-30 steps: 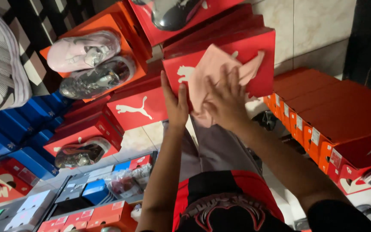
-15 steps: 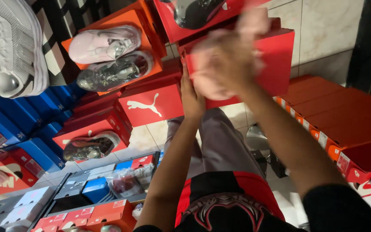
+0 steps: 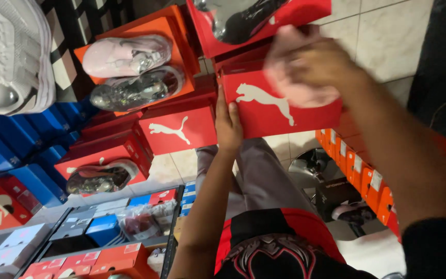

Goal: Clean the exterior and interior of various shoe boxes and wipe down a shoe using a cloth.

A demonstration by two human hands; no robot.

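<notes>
My left hand (image 3: 228,124) grips the left edge of a red shoebox (image 3: 264,111) with a white leaping-cat mark, holding it up in front of me. My right hand (image 3: 318,64) is blurred and presses a pink cloth (image 3: 300,90) against the top right of the box's face. A dark shoe (image 3: 243,18) lies on another red box (image 3: 305,10) just above.
Stacked red boxes (image 3: 176,129) stand to the left, with a pink shoe (image 3: 127,54) and a dark glossy shoe (image 3: 135,90) on an orange box. Blue boxes (image 3: 6,150) and a white sneaker (image 3: 9,57) are far left. Orange boxes (image 3: 362,170) line the right.
The box has come closer and its face with the white mark is uncovered; my right hand has carried the pink cloth up to the box's top right. The view has shifted.
</notes>
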